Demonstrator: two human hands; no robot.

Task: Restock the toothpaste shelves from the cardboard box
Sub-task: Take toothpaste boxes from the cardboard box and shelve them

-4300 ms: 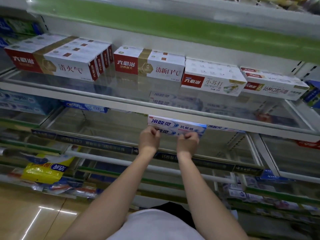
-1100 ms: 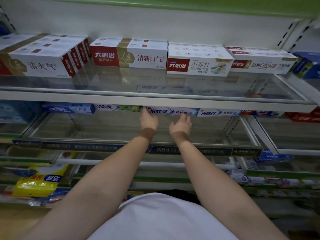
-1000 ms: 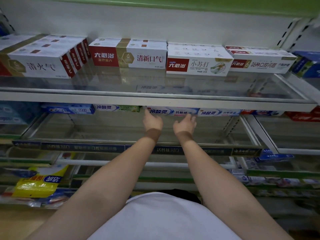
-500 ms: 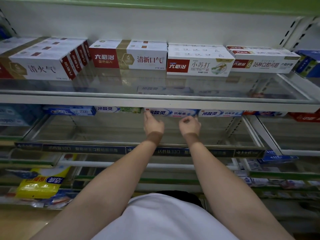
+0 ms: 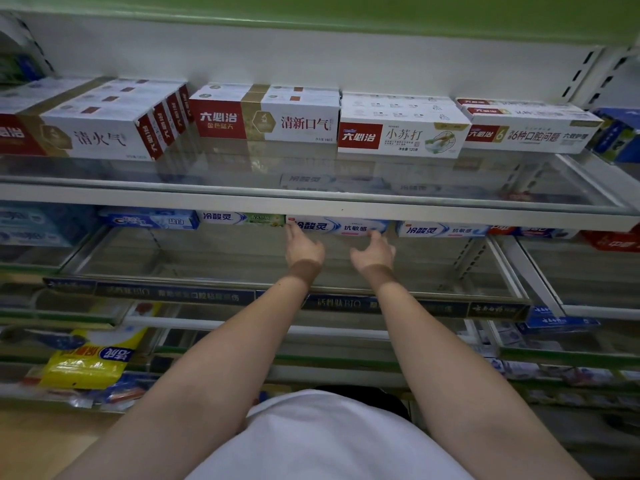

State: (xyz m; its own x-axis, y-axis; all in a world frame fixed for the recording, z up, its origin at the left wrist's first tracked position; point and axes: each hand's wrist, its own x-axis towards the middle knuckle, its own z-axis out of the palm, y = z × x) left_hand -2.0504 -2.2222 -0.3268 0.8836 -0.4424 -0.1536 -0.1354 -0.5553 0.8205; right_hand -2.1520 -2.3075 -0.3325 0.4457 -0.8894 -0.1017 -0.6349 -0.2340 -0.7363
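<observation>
Glass store shelves [image 5: 311, 209] fill the head view, with red-and-white toothpaste boxes [image 5: 263, 116] lined along the upper tier under a green panel. One tier down, a person reaches in with both bare arms toward a blue-and-white toothpaste box [image 5: 341, 226] set at the back of the glass shelf, between a green-ended box [image 5: 240, 218] to the left and a matching blue-and-white box [image 5: 441, 230] to the right. Left hand [image 5: 304, 245] has straight fingers, its tips touching the box's lower left corner. Right hand [image 5: 374, 251] is spread loose, fingertips at the box's lower right edge, gripping nothing. A yellow packet [image 5: 91, 362] lies on a lower shelf at left. No cardboard box can be seen.
</observation>
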